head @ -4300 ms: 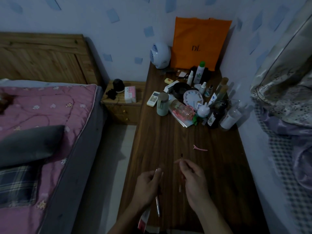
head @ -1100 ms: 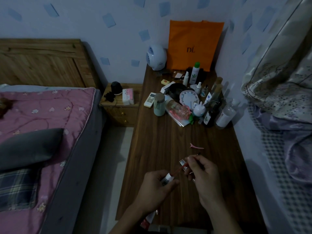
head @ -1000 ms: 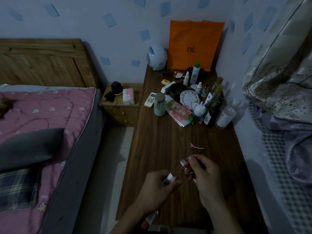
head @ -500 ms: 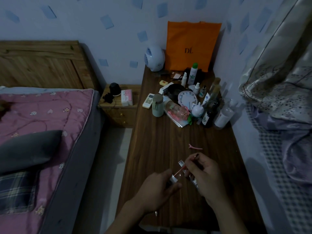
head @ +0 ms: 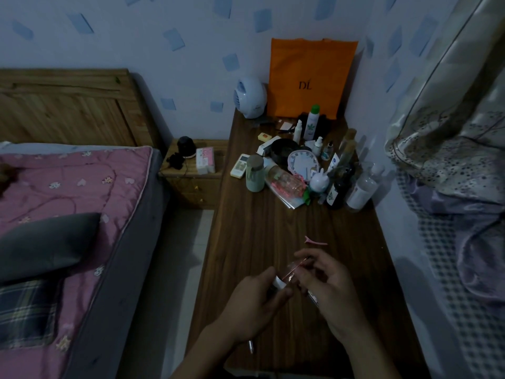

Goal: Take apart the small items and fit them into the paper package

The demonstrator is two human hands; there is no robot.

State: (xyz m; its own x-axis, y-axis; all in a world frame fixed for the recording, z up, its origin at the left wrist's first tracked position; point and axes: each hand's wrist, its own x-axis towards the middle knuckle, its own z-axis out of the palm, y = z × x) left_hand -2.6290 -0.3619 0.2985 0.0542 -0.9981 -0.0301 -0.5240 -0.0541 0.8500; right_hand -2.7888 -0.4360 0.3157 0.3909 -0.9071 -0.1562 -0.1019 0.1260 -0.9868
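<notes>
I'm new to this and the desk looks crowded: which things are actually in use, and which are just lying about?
In use:
left hand holds a small tube
right hand pinches a thin red stick

Lying about:
pink hair clip
orange bag
small fan
remote
round clock

Dim, bluish, grainy frame; soft shadows, no glare. Wide-angle bending at edges. Slight blur at the hands; detail murky.

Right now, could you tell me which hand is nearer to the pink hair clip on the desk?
Right. The right hand lies just below the clip, fingertips close but apart from it. The left hand sits farther down and to the left.
</notes>
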